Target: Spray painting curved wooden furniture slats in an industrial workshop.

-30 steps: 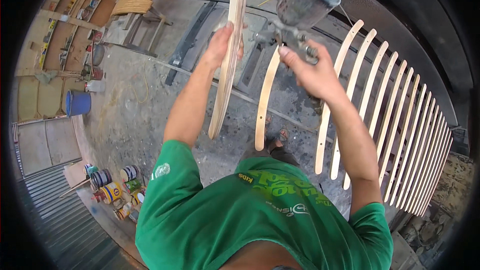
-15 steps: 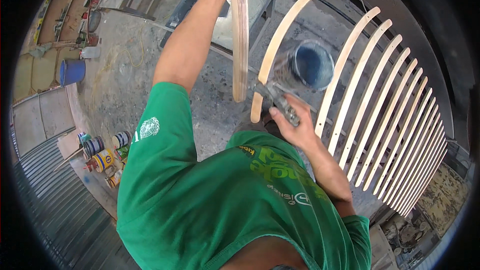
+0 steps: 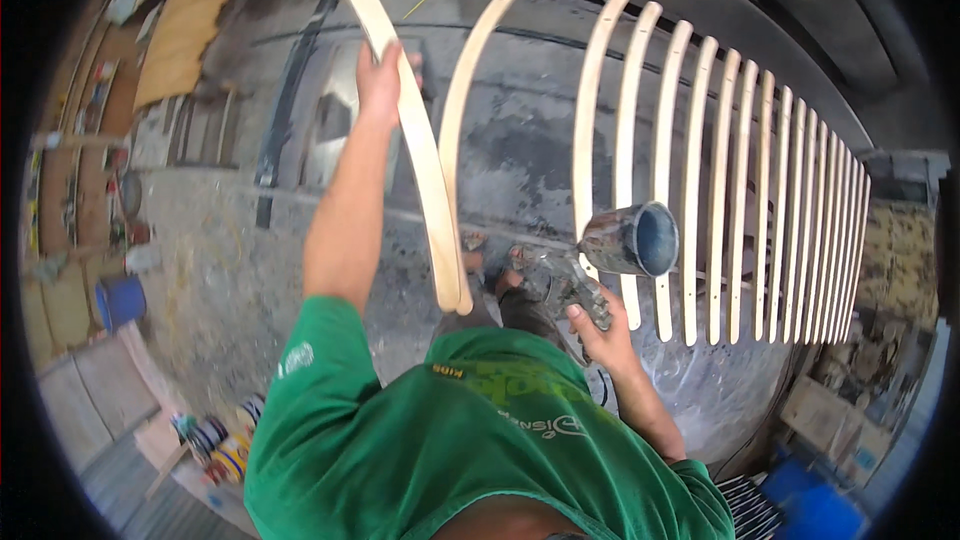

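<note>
My left hand (image 3: 382,80) is raised and grips a long curved pale wooden slat (image 3: 420,155) near its upper part; the slat's lower end hangs in front of my chest. A second curved slat (image 3: 470,70) stands just to its right. Low and close to my body, my right hand (image 3: 598,332) holds a metal spray gun (image 3: 565,280) with an open cup (image 3: 632,238) on top, tilted to the right. I wear a green shirt.
A row of several curved wooden slats (image 3: 740,190) leans against a dark wall to the right. A blue bucket (image 3: 120,298) and paint cans (image 3: 215,440) sit on the left of the grey concrete floor. Stacked boards (image 3: 190,20) lie upper left; blue crates (image 3: 810,500) lower right.
My left hand has swung the held slat up and leftward, now seen from its broad side. My right hand has lowered the spray gun down toward my chest, away from the slat.
</note>
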